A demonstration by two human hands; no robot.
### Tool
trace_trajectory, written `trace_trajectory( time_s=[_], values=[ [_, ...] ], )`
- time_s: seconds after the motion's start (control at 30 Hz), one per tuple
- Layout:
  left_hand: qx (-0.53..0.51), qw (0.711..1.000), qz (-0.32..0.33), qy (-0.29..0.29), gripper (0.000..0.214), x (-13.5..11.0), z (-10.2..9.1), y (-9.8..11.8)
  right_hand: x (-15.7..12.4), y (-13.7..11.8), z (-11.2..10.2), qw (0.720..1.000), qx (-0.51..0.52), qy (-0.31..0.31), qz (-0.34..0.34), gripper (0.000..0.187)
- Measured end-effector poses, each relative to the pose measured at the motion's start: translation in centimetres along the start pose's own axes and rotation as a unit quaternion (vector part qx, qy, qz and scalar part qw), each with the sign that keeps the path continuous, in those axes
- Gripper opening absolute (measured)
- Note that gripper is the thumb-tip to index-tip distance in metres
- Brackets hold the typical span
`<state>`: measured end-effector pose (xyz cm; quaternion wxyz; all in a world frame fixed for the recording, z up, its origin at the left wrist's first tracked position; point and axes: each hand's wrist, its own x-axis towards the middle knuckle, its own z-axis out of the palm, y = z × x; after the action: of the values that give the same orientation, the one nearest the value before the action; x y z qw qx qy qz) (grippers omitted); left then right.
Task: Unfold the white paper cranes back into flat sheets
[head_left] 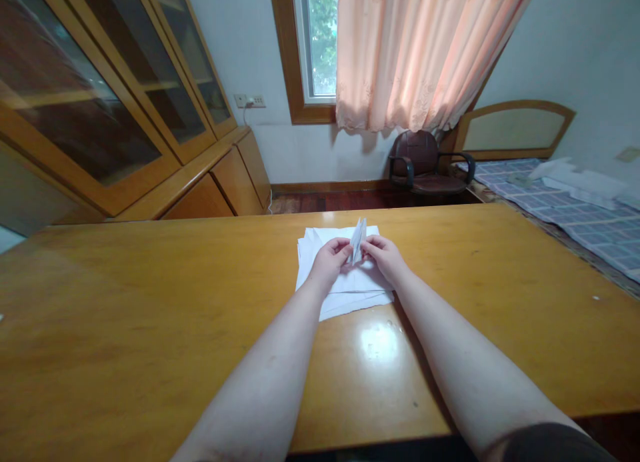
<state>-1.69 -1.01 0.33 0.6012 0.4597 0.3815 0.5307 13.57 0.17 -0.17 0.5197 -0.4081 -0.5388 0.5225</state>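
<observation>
A small folded piece of white paper (358, 240) stands upright between my two hands, above a stack of white sheets (345, 290) lying on the wooden table (150, 302). My left hand (330, 262) pinches the folded paper from the left. My right hand (384, 257) pinches it from the right. Both hands hover just over the stack, with the fingers closed on the paper's lower part.
A wooden cabinet with glass doors (100, 109) runs along the left wall. Beyond the table stand a dark office chair (425, 165) and a bed with a checked cover (575, 215). A window with a pink curtain (425, 49) is at the back.
</observation>
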Motion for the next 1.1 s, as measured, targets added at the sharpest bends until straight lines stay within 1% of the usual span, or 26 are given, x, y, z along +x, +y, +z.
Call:
trace_trajectory(
  time_s=[0.13, 0.17, 0.3, 0.37, 0.5, 0.6, 0.67, 0.73, 0.8, 0.93, 1.1],
  values=[
    [0.002, 0.999, 0.038, 0.032, 0.036, -0.1, 0.3, 0.2, 0.1, 0.2, 0.0, 0.997, 0.072, 0.005, 0.025, 0.038],
    [0.011, 0.998, 0.045, 0.040, 0.036, -0.2, 0.4, 0.3, 0.1, 0.2, 0.0, 0.997, 0.075, 0.004, 0.027, 0.039],
    [0.062, 0.996, 0.047, 0.046, 0.024, -0.5, 0.4, 0.2, 0.0, 0.0, 0.1, 1.000, -0.006, 0.008, 0.004, 0.026],
    [0.079, 0.994, 0.062, 0.044, 0.018, -0.5, 0.2, 0.2, -0.1, 0.0, 0.1, 0.999, -0.036, 0.013, -0.004, 0.022],
    [0.144, 0.984, 0.100, 0.028, 0.021, -0.4, -0.3, 0.2, 0.0, 0.1, 0.1, 0.997, -0.069, 0.024, -0.021, 0.022],
    [0.199, 0.970, 0.125, 0.062, 0.015, -0.1, -0.6, 0.2, 0.1, 0.3, 0.0, 0.997, -0.074, 0.020, -0.019, 0.024],
    [0.202, 0.966, 0.132, 0.091, 0.014, 0.1, -0.8, 0.2, 0.1, 0.3, -0.1, 0.997, -0.069, 0.030, -0.016, 0.024],
    [0.195, 0.966, 0.133, 0.106, 0.014, 0.3, -1.0, 0.1, 0.1, 0.3, -0.1, 0.997, -0.067, 0.037, -0.011, 0.025],
    [0.189, 0.968, 0.138, 0.095, 0.016, 0.3, -1.0, 0.0, 0.1, 0.2, -0.1, 0.997, -0.065, 0.035, -0.007, 0.026],
    [0.178, 0.972, 0.145, 0.044, 0.021, 0.2, -0.6, 0.0, 0.0, 0.0, 0.1, 0.998, -0.057, 0.014, 0.001, 0.027],
    [0.130, 0.986, 0.104, 0.018, 0.022, 0.2, -0.5, 0.0, -0.1, -0.2, 0.2, 0.998, -0.061, 0.000, 0.007, 0.025]
  ],
)
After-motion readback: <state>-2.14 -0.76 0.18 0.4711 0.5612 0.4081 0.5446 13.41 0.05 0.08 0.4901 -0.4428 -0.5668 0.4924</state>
